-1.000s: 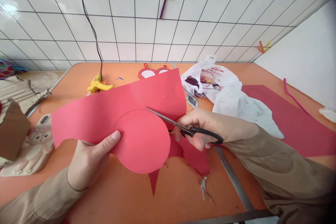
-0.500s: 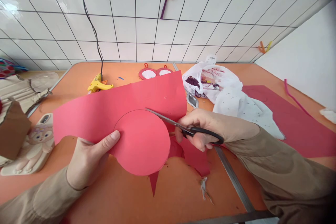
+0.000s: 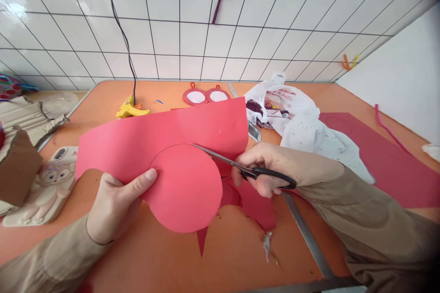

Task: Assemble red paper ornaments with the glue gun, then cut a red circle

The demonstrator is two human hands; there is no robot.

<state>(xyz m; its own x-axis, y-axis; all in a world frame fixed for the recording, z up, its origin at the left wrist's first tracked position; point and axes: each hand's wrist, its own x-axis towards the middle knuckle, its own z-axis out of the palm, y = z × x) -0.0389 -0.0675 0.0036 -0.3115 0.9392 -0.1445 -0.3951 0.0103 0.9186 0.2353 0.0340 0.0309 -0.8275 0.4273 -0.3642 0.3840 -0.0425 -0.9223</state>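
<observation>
My left hand pinches a sheet of red paper by its lower left, thumb on top and fingers hidden beneath. A drawn circle on the sheet is partly cut out, its right and lower edge free. In my right hand is a pair of scissors with black handles. The blades lie in the cut at the upper right of the circle, their tips near the pencil line at its top. Red paper scraps lie on the table under the sheet.
A yellow glue gun with a black cord stands behind the sheet. Two red-rimmed discs and a white plastic bag lie further back. At left are a phone and cardboard; at right, another red sheet.
The left end of the red sheet has shifted slightly right and its right end slightly lower. The scissors remain in the cut, with little visible advance along the circle.
</observation>
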